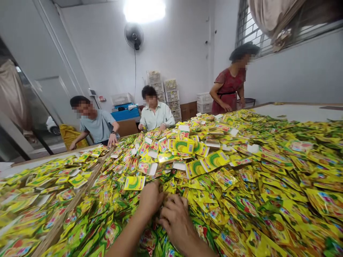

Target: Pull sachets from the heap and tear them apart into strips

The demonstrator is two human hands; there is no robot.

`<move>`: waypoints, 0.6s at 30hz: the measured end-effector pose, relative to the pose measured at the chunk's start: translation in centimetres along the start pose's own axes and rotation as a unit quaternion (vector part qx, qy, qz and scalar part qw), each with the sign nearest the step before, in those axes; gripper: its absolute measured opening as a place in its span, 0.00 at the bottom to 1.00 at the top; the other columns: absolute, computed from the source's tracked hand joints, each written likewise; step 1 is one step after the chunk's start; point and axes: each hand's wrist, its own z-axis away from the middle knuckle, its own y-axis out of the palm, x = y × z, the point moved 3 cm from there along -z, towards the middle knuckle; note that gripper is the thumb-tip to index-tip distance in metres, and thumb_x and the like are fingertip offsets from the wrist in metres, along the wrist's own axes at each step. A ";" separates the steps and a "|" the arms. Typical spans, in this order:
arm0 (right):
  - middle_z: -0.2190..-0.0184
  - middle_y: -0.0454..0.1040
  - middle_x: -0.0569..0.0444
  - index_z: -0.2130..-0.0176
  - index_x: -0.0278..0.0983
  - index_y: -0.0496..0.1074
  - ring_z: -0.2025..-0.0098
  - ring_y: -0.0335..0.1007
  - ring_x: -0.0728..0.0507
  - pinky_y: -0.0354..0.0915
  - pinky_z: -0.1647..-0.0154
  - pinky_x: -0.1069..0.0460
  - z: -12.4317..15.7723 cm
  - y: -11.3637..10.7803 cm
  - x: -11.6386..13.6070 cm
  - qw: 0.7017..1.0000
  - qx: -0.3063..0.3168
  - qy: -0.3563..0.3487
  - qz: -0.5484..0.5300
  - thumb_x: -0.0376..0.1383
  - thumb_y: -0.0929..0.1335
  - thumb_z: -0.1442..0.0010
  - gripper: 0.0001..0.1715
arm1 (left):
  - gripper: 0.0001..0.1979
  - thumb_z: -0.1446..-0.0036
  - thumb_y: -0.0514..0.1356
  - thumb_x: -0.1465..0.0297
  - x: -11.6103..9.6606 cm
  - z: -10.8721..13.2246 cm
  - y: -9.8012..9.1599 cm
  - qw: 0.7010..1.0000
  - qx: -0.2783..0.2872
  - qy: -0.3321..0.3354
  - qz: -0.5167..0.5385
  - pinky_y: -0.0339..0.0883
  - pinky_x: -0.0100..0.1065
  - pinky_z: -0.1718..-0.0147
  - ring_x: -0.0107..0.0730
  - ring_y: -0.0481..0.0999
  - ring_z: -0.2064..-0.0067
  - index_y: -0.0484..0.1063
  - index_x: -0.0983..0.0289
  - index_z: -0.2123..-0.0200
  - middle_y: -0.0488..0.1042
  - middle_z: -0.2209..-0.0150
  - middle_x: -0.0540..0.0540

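Observation:
A thick spread of small yellow and green printed packets point(235, 210) surrounds both of my hands. My left hand point(150, 198) is closed, with its fingers bent down among the packets and mostly hidden. Just to its right, my right hand point(174, 216) curls its fingers inward, thumb side toward the left one. What either hand grips between them cannot be made out. Beyond my fingertips lies a flat yellow box point(134, 183) with a green pattern. More yellow boxes point(180, 146) are heaped farther back, some with white end flaps standing out.
A wooden strip point(77, 198) divides the table on the left, with more boxes point(34, 212) past it. Across the table are a person in light blue point(98, 125), one in a pale shirt point(157, 116) and one in red point(227, 87). Stacked crates point(172, 95) stand behind.

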 end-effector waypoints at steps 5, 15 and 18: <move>0.71 0.68 0.53 0.71 0.37 0.63 0.67 0.62 0.45 0.56 0.66 0.51 -0.1 -0.9 -1.7 0.989 -0.100 0.098 -0.057 0.30 0.62 0.44 0.04 | 0.09 0.50 0.53 0.70 0.2 -1.1 0.7 0.995 -0.011 -0.001 0.095 0.60 0.40 0.60 0.49 0.74 0.59 0.74 0.64 0.70 0.78 0.67 0.64; 0.64 0.72 0.53 0.62 0.36 0.69 0.60 0.67 0.42 0.61 0.58 0.50 -0.6 -2.7 -1.2 0.921 -0.016 0.138 -0.364 0.41 0.65 0.46 0.13 | 0.13 0.50 0.55 0.64 3.4 6.9 -0.4 0.881 0.013 -0.092 0.464 0.70 0.32 0.68 0.34 0.77 0.68 0.70 0.66 0.64 0.77 0.68 0.54; 0.65 0.72 0.56 0.63 0.38 0.71 0.60 0.66 0.44 0.60 0.58 0.51 -0.3 -1.3 -0.9 0.912 0.000 0.117 -0.394 0.38 0.69 0.53 0.14 | 0.15 0.63 0.67 0.64 3.1 9.6 1.2 0.745 -0.001 -0.173 0.644 0.70 0.30 0.70 0.30 0.75 0.71 0.71 0.65 0.70 0.76 0.72 0.50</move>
